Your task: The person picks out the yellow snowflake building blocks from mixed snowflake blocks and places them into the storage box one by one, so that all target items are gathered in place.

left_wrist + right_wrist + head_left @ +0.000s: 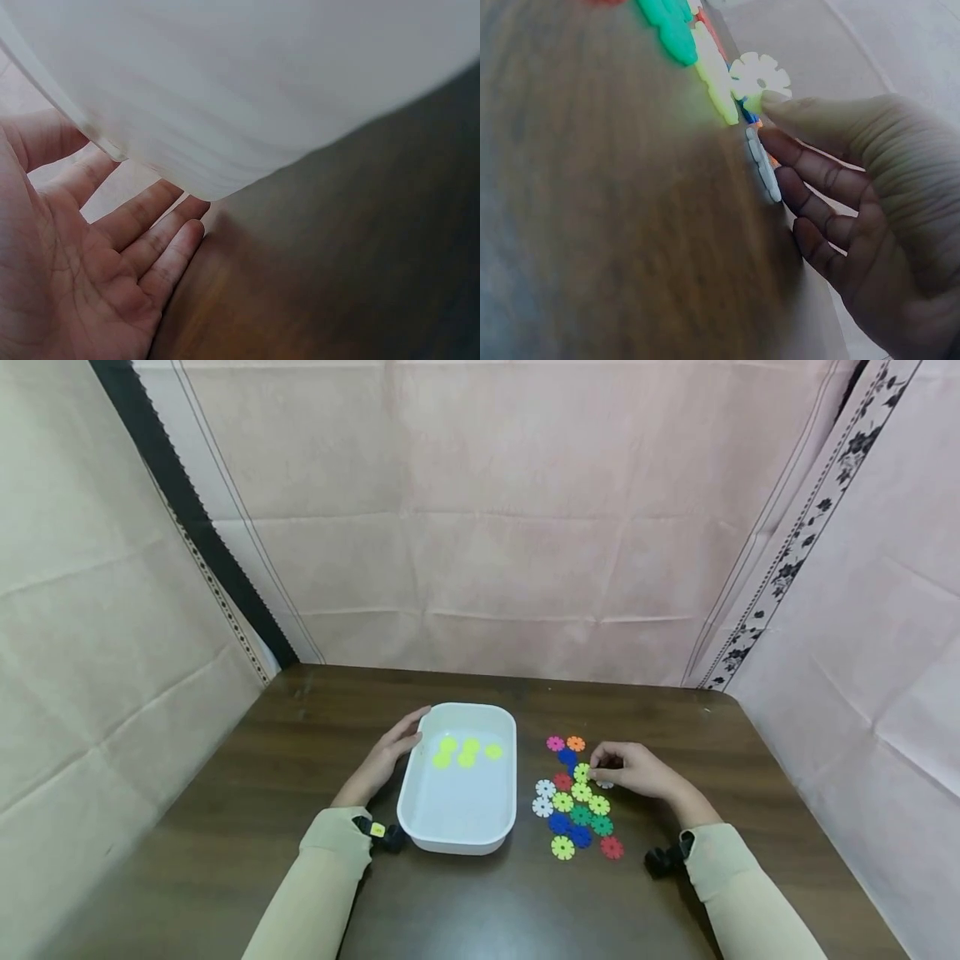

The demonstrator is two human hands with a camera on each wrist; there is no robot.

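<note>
A white rectangular tray [457, 810] stands on the table with several yellow-green notched discs [493, 751] in its far half. My left hand [386, 760] touches the tray's left rim near the far corner; its fingers [142, 214] look extended along the outer side. To the right of the tray, my right hand [633, 770] pinches a yellow-green notched disc [761, 75] between thumb and forefinger, held upright among loose plastic discs. Below those fingertips lies a white disc [762, 166], partly hidden in the head view.
Loose flower-shaped discs spread right of the tray: red [612, 847], blue [580, 837], green [602, 825], white [542, 807], pink [555, 743] and orange [575, 743]. Some overlap. Pale cloth [510, 527] hangs behind the brown wooden table [465, 910] and at both sides.
</note>
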